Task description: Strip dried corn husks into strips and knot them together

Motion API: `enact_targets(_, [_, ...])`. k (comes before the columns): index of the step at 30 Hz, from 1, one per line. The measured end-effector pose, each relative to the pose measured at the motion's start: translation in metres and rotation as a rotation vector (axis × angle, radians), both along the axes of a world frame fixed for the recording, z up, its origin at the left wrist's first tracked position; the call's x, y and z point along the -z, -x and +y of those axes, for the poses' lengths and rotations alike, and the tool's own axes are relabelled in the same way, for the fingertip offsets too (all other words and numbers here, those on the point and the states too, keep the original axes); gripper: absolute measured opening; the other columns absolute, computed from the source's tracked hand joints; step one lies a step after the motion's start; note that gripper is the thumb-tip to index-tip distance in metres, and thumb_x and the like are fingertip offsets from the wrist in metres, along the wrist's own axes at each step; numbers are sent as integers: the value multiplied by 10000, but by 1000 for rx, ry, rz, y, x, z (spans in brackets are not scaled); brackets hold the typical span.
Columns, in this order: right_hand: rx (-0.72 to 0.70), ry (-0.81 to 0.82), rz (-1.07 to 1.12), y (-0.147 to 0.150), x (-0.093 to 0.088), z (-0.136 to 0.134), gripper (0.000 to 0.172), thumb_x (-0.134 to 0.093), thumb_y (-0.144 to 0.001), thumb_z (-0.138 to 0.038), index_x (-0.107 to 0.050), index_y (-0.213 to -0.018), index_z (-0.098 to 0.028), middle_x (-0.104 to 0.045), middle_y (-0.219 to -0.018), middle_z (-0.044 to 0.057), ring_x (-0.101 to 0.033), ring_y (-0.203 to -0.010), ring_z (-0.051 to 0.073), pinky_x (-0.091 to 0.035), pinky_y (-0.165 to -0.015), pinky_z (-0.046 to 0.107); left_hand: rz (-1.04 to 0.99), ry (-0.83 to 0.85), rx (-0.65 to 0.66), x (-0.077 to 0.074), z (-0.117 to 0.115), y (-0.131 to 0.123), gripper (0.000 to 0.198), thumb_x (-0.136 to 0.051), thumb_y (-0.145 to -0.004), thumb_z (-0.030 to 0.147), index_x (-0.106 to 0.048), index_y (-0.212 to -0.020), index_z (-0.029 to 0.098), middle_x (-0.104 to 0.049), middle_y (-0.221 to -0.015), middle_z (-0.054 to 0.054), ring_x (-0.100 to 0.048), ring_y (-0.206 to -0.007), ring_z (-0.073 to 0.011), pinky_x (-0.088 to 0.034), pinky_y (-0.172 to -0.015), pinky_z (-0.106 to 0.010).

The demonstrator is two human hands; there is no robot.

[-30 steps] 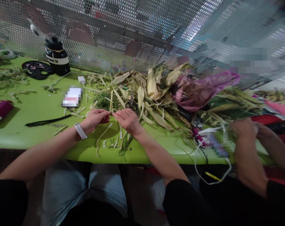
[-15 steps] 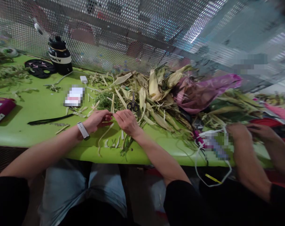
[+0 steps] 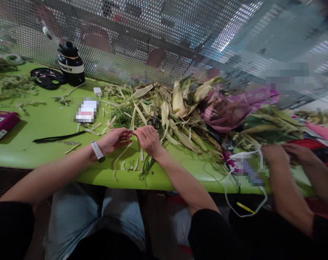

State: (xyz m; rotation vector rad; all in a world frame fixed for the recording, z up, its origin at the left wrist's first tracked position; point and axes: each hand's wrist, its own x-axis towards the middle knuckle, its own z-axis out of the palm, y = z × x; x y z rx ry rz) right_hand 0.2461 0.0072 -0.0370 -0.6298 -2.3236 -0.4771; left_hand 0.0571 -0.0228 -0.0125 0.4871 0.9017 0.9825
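Note:
My left hand (image 3: 113,140) and my right hand (image 3: 148,140) meet fingertip to fingertip above the green table (image 3: 96,173). Between them they pinch a pale corn husk strip (image 3: 133,121), its upper end pointing away from me. A long thin shred (image 3: 119,159) hangs below my left fingers down to the table. Just beyond my right hand lie dark-handled scissors (image 3: 154,122) on a heap of corn husks (image 3: 185,133). Behind my hands sits a bunch of thin green strands (image 3: 123,117). Small cut husk pieces (image 3: 136,164) are scattered in front of me.
A phone (image 3: 87,110), a black strap (image 3: 58,138), a magenta box (image 3: 3,124) and a black bottle (image 3: 71,66) stand or lie to the left. A pink plastic bag (image 3: 228,108) rests right of the husks. A co-worker's hands (image 3: 276,155) work at far right.
The view has shifted very slightly, so everything sits a little further right. My hands keep almost the same pinch on the husk strip.

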Motion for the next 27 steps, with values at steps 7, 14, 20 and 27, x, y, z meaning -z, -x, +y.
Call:
enact_targets(7, [53,175,204,9,-1,-2,174,-497,-979,-274,-641,-919,-196,-665,-881,85,-606,-871,207,-469,-805,361,28,-127,-74,4,-3,-4,58,-658,-810,145,-700,-800,107,-658,-692,-35,-624,-617,-99,-592,-663,-264])
enact_targets(14, [17,312,326,8,-9,-8,159,-524,-966,-281,-614,-866,-195,-629,-814,53,-602,-787,173,-501,-741,301,137,-300,-91,5,-7,-8,138,-742,-750,235,-722,-774,100,-695,-706,-56,-649,-673,-127,-585,-692,-283])
enact_targets(20, [45,373,371,8,-6,-11,180,-517,-967,-298,-611,-861,-188,-630,-832,62,-601,-791,177,-494,-742,309,248,-400,-76,8,-7,-9,195,-788,-730,288,-745,-798,110,-718,-722,-60,-652,-641,-125,-569,-705,-288])
enact_targets(27, [70,120,254,10,-2,-8,171,-515,-970,-245,-666,-946,-170,-684,-890,93,-605,-855,204,-464,-782,341,236,-351,-110,6,-5,-11,144,-744,-777,239,-706,-742,105,-685,-673,-37,-622,-596,-101,-558,-675,-272])
